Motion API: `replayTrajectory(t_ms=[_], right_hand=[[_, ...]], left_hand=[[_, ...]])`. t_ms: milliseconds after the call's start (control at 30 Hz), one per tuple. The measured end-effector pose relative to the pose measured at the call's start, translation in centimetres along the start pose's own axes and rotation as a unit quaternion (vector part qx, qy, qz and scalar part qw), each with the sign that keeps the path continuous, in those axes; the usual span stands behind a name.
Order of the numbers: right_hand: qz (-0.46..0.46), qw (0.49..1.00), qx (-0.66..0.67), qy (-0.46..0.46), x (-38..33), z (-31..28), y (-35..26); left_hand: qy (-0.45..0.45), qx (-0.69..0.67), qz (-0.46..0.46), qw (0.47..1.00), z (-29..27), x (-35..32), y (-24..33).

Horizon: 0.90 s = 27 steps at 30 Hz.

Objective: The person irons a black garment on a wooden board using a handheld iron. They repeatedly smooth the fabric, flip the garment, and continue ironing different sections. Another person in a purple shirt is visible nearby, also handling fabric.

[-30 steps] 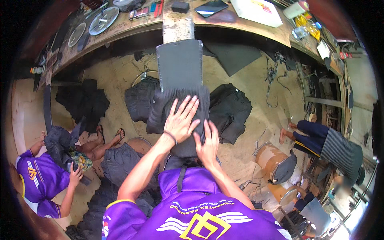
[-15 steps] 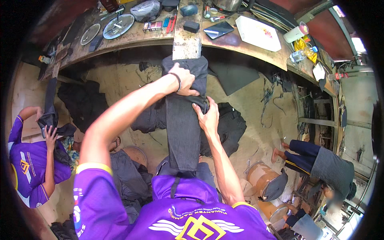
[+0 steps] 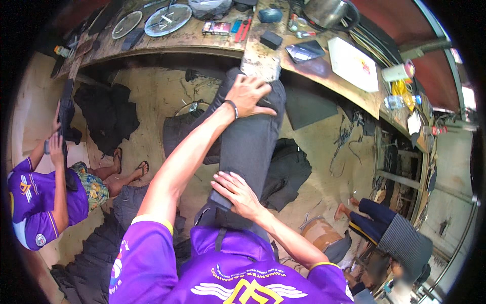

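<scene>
A dark garment (image 3: 248,144), perhaps trousers, is drawn lengthwise over a narrow support running from the bench toward me. My left hand (image 3: 250,96) presses on its far end, palm down, with fingers and thumb spread. Nearer to my body, my right hand (image 3: 238,193) rests across the cloth's left edge with its fingers stretched out. Below those fingers shows a dark, squared-off edge (image 3: 220,200); whether it is folded cloth or a separate block, I cannot tell. The cloth between my hands looks fairly smooth.
Ahead stands a wooden bench (image 3: 202,44) with round metal trays (image 3: 168,20), a tablet (image 3: 305,51), a white box (image 3: 353,65) and a kettle (image 3: 329,12). Dark garments (image 3: 288,169) lie on the floor. One person (image 3: 48,202) works at left, another (image 3: 405,243) is at right.
My left hand has gone from a bent grip to lying flat on the cloth. My right hand has let go of a fold and come nearer to me. The bunched cloth is smoother.
</scene>
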State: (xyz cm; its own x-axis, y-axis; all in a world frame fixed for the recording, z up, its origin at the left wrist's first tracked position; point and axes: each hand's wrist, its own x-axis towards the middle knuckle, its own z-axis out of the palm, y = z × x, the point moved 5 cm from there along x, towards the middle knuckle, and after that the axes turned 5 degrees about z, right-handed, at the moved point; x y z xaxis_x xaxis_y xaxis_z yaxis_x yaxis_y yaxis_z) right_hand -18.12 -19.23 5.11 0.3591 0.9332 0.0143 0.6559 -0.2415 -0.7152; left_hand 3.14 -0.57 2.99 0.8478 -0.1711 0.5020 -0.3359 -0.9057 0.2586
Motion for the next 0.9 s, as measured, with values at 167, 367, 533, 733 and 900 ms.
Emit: replayTrajectory(t_ms=[167,367,533,733,900], right_hand=[[0.005,0.974,0.143,-0.173,8.3,-5.9,6.7],[0.05,0.987,0.116,0.096,11.5,-7.8,8.9],[0.071,0.938,0.312,-0.132,5.1,-4.2,3.5],[0.063,0.991,0.039,0.115,10.4,-9.7,10.3],[0.101,0.965,0.242,-0.016,2.1,-4.1,0.9]], left_hand=[[-0.095,-0.029,0.05,0.994,1.7,3.8,-2.5],[-0.103,0.007,0.01,0.995,2.4,4.8,-4.2],[-0.193,-0.021,-0.035,0.98,2.3,5.1,-4.2],[-0.186,0.004,-0.033,0.982,1.4,5.3,-3.9],[-0.215,0.003,-0.043,0.976,1.9,4.0,-4.2]])
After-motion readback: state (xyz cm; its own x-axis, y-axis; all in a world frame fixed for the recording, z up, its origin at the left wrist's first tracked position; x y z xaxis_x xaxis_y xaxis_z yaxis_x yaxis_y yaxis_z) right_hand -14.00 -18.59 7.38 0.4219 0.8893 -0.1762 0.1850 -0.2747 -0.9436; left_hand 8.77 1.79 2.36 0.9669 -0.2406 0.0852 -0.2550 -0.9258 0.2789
